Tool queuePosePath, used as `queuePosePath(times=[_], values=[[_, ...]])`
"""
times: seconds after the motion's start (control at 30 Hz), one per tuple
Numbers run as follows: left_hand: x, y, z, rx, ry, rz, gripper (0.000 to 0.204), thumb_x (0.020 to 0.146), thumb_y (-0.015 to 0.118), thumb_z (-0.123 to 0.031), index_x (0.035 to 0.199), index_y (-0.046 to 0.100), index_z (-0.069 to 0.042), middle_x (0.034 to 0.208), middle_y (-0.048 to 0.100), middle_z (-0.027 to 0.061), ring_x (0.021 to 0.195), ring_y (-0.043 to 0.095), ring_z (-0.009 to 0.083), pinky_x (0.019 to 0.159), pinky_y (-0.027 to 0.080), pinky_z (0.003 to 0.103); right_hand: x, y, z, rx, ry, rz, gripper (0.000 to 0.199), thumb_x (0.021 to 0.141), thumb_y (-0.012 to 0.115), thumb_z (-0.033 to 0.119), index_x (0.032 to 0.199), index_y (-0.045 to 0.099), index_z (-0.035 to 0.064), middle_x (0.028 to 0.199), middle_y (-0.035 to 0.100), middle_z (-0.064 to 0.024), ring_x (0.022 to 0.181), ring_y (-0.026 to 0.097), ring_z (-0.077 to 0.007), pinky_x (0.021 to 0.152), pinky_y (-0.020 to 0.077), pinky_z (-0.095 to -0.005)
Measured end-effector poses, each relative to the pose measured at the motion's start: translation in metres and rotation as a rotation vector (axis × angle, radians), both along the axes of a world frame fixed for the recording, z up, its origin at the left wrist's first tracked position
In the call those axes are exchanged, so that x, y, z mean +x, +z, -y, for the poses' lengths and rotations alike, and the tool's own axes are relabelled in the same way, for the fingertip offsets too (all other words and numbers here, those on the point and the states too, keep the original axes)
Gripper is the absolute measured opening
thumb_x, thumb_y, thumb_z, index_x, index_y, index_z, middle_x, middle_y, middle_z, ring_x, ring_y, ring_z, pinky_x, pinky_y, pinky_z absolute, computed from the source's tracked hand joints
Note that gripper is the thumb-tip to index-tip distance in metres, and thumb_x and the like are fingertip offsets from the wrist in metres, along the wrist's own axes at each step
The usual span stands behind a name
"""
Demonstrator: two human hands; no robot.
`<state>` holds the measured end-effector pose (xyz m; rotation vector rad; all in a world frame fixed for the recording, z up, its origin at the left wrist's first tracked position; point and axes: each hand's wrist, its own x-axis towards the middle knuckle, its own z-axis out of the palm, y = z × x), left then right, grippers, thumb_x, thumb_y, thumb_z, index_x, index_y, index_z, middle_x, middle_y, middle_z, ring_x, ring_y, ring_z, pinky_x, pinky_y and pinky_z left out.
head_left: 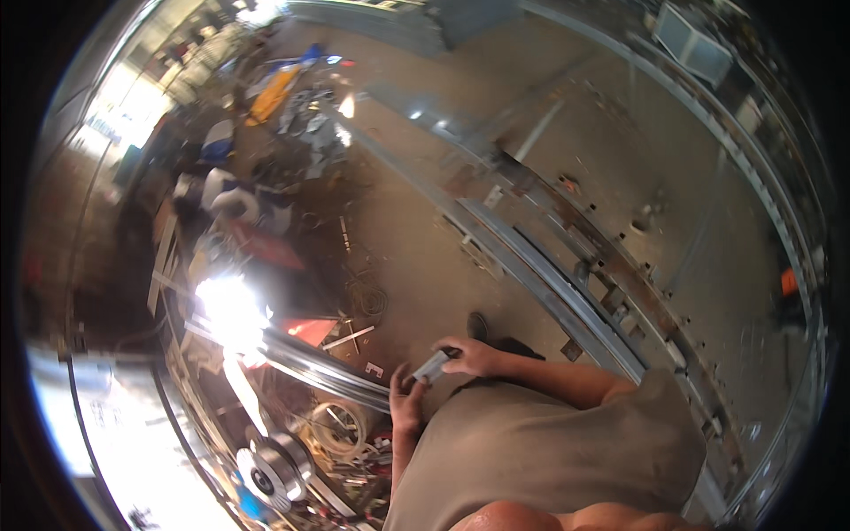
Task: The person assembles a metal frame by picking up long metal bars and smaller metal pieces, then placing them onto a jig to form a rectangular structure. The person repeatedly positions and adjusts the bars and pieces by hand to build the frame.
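Grey metal rails [567, 296] stretch along the person's right; bright metal tubes [328, 367] lie leftward. Between the hands, before the torso, is a small grey block [431, 365]. The right hand [474, 356] grasps its upper end; the left hand [407, 403] meets its lower end, pinching or not, I cannot tell. Probably stiff, fairly light, smooth: best held by both ends.

Room for the right hand [471, 356] is left ahead, over the floor [425, 274] between the shiny tubes [326, 370] and the long grey rails [551, 283]. Leftward passage is obstructed for the left hand [407, 407] by the tubes, their near ends just beside it.
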<state>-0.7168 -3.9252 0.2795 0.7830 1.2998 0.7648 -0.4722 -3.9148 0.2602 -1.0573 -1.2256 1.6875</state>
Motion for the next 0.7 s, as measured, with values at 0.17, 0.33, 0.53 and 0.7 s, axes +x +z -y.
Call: queuePosePath(times=[0.17,0.33,0.53,0.7], values=[[0.026,0.023,-0.150,-0.007,-0.051,-0.038,0.070,0.090,0.080,-0.012,0.151,0.045,-0.006,0.130,0.064,0.0149,0.103,0.065,0.0196,0.084,0.054,0.030,0.042,-0.008,-0.103,-0.004,-0.335,0.191,0.046,0.098,0.071,0.029,0.136,0.062,0.0056,0.123,0.069,-0.0175,0.111,0.067,-0.0305,0.097,0.0533,-0.0414],[0.116,0.034,-0.315,0.166,-0.291,-0.073,0.066,0.090,0.082,-0.012,0.145,0.048,-0.002,0.124,0.068,0.0169,0.104,0.065,0.0204,0.090,0.053,0.034,0.133,-0.039,-0.125,-0.027,-0.927,0.869,0.041,0.097,0.068,0.031,0.130,0.065,0.0073,0.128,0.067,-0.0200,0.123,0.059,-0.0410,0.105,0.0474,-0.0495],[0.291,0.016,-0.483,0.257,-0.709,-0.054,0.055,0.096,0.075,-0.012,0.145,0.050,-0.002,0.122,0.069,0.0134,0.107,0.064,0.0174,0.093,0.051,0.032,0.167,-0.077,-0.109,-0.278,-1.238,1.272,0.034,0.097,0.068,0.029,0.126,0.067,0.0105,0.130,0.066,-0.0122,0.126,0.057,-0.0371,0.107,0.0445,-0.0495],[0.418,-0.039,-0.561,0.366,-1.006,-0.205,0.055,0.096,0.076,-0.018,0.143,0.055,0.002,0.129,0.070,0.0160,0.116,0.067,0.0219,0.099,0.052,0.036,0.160,-0.075,-0.123,-0.302,-1.252,1.440,0.029,0.092,0.070,0.021,0.118,0.070,0.0099,0.123,0.067,-0.0082,0.117,0.060,-0.0334,0.101,0.0480,-0.0478]])
